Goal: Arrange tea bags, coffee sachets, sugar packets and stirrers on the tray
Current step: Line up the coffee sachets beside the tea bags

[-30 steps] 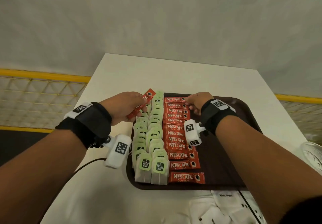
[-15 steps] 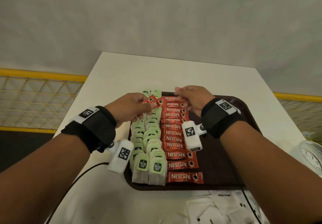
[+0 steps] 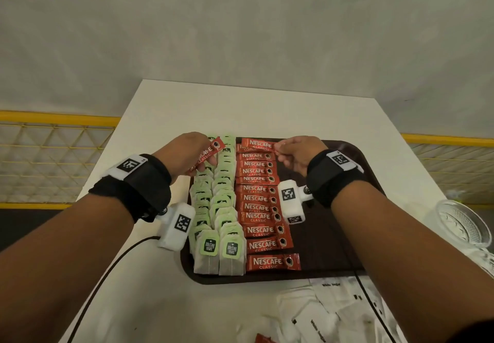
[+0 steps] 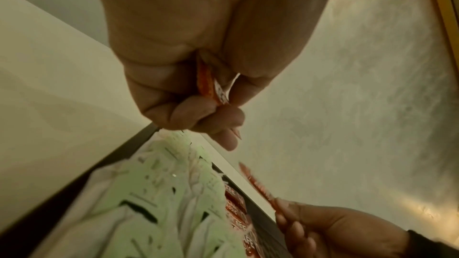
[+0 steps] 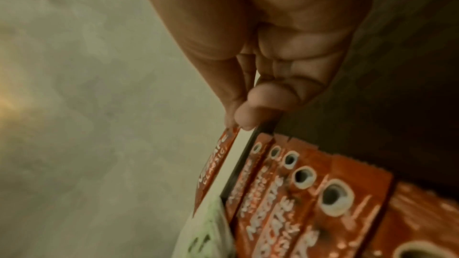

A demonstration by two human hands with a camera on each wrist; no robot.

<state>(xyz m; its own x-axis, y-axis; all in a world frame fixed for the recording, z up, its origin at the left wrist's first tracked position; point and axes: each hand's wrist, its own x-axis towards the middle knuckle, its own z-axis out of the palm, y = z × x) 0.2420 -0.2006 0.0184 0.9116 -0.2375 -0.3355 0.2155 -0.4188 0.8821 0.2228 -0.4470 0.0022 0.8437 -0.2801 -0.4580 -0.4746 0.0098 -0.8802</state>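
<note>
A dark brown tray [image 3: 334, 238] holds two columns of green-tagged tea bags [image 3: 217, 209] and one column of red coffee sachets [image 3: 260, 206]. My left hand [image 3: 204, 165] hovers over the far end of the tea bags and grips a red sachet [image 3: 208, 152] that slants up to the right; its fingers [image 4: 198, 113] curl round this held sachet [image 4: 211, 87]. My right hand [image 3: 280, 150] pinches the right end of another sachet [image 3: 258, 144] over the column's far end. Thumb and fingertip [image 5: 244, 119] meet on that pinched sachet [image 5: 216, 164].
The tray sits on a white table [image 3: 240, 107]. White sugar packets [image 3: 320, 316] and a stray red sachet [image 3: 263, 338] lie at the near edge. A glass bowl [image 3: 462, 225] stands at the right. A black cable [image 3: 107, 276] trails on the left. Yellow railings flank the table.
My left hand carried its sachet across to the right hand at the column's far end, then drew back left still holding one. My right hand now pinches a sachet there.
</note>
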